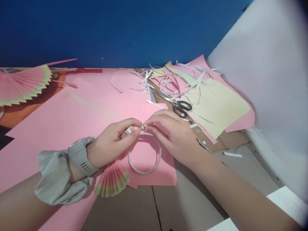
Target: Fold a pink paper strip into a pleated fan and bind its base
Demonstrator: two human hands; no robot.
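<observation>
My left hand (117, 136), with a grey watch and a scrunchie at the wrist, pinches a small whitish piece (142, 127) between thumb and forefinger. The fingertips of my right hand (174, 134) are closed on the same piece from the other side. Just below the fingertips is a thin white ring (130, 160); whether it joins the pinched piece, I cannot tell. Something pale shows in the gap of my left hand. A pleated pink and yellow-green paper fan (113, 179) sticks out under my left wrist. Pink paper sheets (166, 170) lie beneath both hands.
Black-handled scissors (180, 107) lie beyond my right hand, among cut paper strips (178, 85). A pale yellow sheet (216, 102) covers pink paper at the right. Another pleated fan (26, 83) is at the far left. A blue surface (134, 32) rises behind.
</observation>
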